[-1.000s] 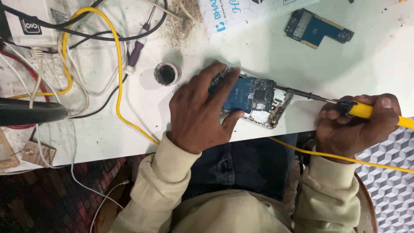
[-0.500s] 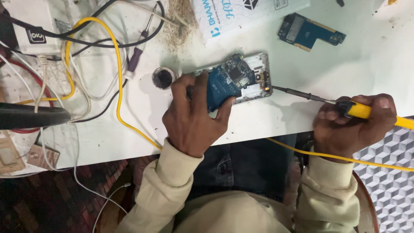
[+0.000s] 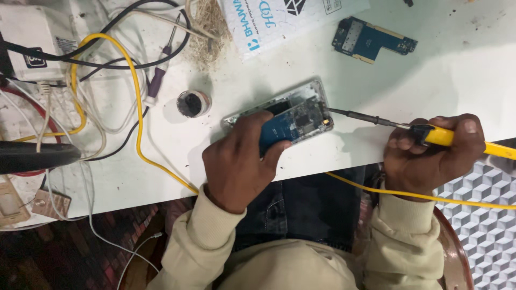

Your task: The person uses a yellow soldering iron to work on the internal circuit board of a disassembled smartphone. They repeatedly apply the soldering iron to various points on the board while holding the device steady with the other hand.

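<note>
While the left hand presses fingers down on an opened phone near the worktop's front edge, the right hand is curled tight round a yellow-handled soldering iron, tip at the phone's right end. Small round tin lies just left of the phone; blue circuit board toward the back right; yellow cable loops at left.
</note>
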